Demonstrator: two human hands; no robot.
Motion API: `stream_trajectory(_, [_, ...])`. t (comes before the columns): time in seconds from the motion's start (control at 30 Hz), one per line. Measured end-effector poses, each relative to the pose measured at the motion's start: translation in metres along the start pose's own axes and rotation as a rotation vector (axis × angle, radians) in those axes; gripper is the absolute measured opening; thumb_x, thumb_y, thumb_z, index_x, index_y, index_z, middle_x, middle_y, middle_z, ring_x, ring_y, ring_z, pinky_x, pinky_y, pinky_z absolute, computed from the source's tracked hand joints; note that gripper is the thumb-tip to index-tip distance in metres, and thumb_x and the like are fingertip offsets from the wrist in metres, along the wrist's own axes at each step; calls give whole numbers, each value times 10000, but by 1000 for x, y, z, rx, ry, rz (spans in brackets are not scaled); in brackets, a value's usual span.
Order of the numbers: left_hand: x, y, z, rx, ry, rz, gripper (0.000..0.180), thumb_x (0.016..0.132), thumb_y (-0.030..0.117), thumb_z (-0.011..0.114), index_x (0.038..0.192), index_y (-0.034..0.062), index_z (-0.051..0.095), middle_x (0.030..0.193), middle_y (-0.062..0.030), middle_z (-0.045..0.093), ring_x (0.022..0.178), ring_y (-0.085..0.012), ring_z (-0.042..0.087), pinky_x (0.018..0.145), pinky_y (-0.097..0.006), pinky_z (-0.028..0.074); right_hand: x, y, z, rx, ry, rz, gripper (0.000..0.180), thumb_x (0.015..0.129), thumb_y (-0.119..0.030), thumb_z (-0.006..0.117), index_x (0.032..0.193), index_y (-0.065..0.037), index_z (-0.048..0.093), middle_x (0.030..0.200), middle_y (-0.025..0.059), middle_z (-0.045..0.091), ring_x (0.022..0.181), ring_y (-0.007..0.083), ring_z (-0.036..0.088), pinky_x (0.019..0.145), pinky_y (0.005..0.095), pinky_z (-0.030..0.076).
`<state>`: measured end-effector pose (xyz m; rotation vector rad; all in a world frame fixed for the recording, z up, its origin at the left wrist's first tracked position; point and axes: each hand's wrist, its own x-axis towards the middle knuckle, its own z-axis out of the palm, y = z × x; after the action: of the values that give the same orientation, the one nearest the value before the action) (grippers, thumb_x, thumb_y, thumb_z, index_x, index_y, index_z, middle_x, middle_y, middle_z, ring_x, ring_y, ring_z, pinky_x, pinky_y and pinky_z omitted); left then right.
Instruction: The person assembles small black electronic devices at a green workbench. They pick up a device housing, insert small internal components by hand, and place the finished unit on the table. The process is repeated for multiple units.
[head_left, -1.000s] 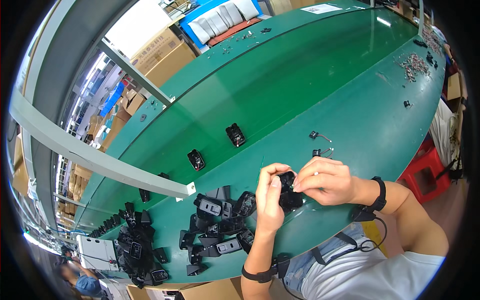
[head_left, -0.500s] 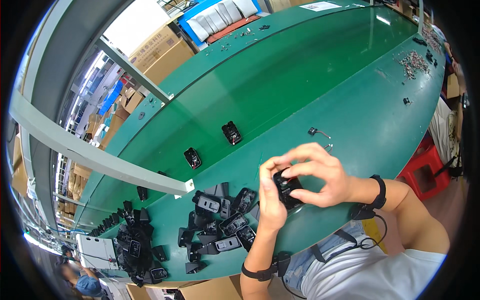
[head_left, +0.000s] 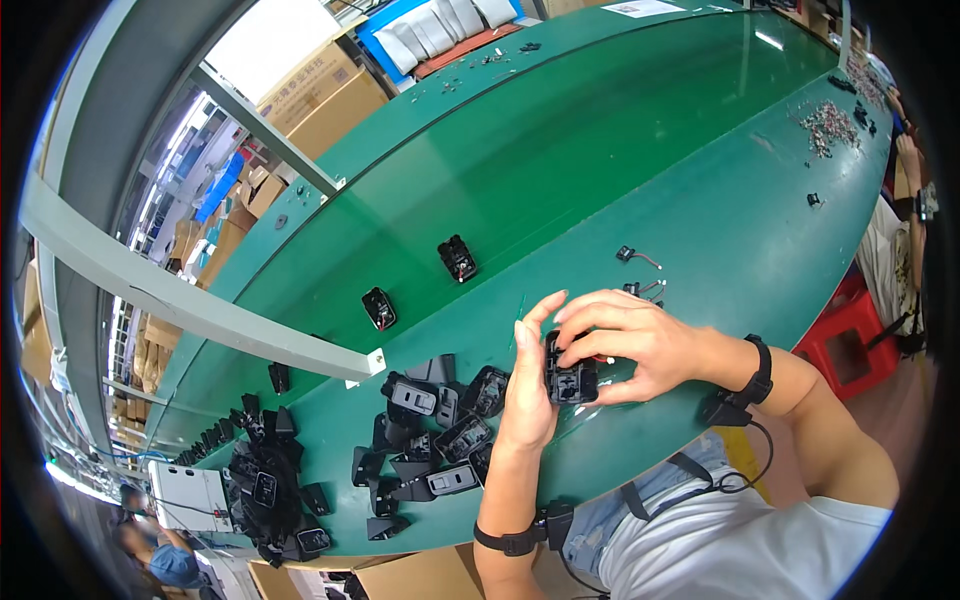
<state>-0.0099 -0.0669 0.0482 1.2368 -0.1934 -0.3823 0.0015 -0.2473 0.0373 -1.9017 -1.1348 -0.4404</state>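
Between my two hands is a black rectangular plastic housing [head_left: 573,384], its open side turned up so the moulded inside shows. My left hand [head_left: 528,385] grips its left side, with thumb and forefinger raised at the upper end. My right hand [head_left: 640,345] curves over the upper right, fingertips at the inside and thumb at the lower right edge. A short bit of red and white wire shows under the right hand. Just beyond are small black parts with wire leads [head_left: 626,254] on the green table. Left of my hands lies a pile of similar black housings [head_left: 463,438].
A green belt [head_left: 560,170] runs along the table, carrying housings [head_left: 457,258]. A grey metal post [head_left: 200,290] slants across the left. Another heap of black housings [head_left: 265,490] lies lower left. Small wired parts [head_left: 830,128] are heaped far right, near a red stool [head_left: 850,335].
The housing has turned more upright, showing its inside more plainly. My left thumb and forefinger have spread upward. The housings on the belt have shifted slightly left and toward me.
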Motion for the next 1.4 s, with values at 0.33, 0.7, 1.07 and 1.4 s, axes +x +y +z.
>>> stream_trajectory(0.33, [-2, -11, 4, 44, -54, 231, 669, 935, 342, 607, 1426, -42, 368, 1223, -212, 551, 1074, -298, 620, 886, -407, 551, -10, 16, 14, 297, 219, 85, 379, 783, -216, 832, 1071, -27, 672, 1096, 110, 654, 1032, 274, 628, 874, 375, 534])
stream_trajectory(0.7, [-13, -3, -20, -19, -34, -157, 871, 964, 680, 338, 1522, 17, 257, 1424, -172, 496, 815, -389, 708, 574, -366, 593, -8, 4, 2, 518, 91, 244, 276, 700, -179, 785, 932, -44, 722, 1262, 128, 521, 1167, 278, 510, 1015, 438, 398])
stream_trajectory(1.07, [-16, 3, -32, 53, -113, -190, 828, 966, 682, 301, 1421, -7, 369, 1171, -266, 640, 761, -439, 698, 526, -409, 586, -11, 11, 7, 425, -31, 106, 290, 797, -253, 788, 1001, -52, 748, 1425, 143, 524, 1292, 341, 453, 1054, 475, 376])
stream_trajectory(1.4, [-1, -18, -31, 276, 255, 271, 582, 1024, 483, 388, 1256, -26, 548, 1090, -166, 643, 982, -244, 645, 836, -342, 534, -13, 6, 30, 758, -9, 380, 229, 820, -197, 809, 946, -28, 721, 1499, 151, 407, 1331, 266, 453, 1086, 437, 398])
